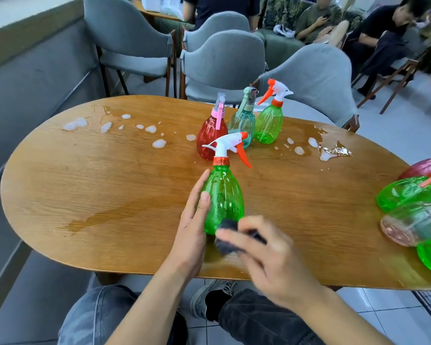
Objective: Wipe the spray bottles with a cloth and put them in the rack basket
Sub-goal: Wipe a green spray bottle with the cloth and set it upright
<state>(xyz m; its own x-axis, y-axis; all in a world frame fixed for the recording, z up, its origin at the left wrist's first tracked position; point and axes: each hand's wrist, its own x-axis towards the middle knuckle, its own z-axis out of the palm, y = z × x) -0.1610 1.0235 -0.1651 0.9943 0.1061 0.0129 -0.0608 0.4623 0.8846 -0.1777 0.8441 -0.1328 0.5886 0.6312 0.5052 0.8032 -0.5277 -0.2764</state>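
1. Table (85,195): oval, wood-grain top, wet in streaks; puddles and white foam patches (75,123) lie along the far left edge.
2. Left hand (193,227): fingers straight and relaxed, flat against the left side of the near green bottle, thumb up along its wall; steadies it, not curled round it.
3. Near green bottle (224,195): translucent green, upright on the table near the front edge, white spray head with orange trigger and collar, nozzle pointing right.
4. Red bottle (209,135): upright behind the near green bottle, pink trigger and grey head.
5. Dark cloth (225,235): small wad, pressed against the lower right of the near green bottle.
6. Right hand (266,255): blurred; fingers curled, pinching the dark cloth.
7. Teal bottle (243,125): upright, just right of the red bottle, pale green head.
8. Far green bottle (269,125): upright, just beside the teal bottle, white head, orange trigger.
9. Foam and water (329,151): far right part of the table.
10. Bottle cluster (413,210): green, clear and red bottles lying at the right edge; whether a basket holds them cannot be told.
11. Grey chairs (224,61): beyond the table.
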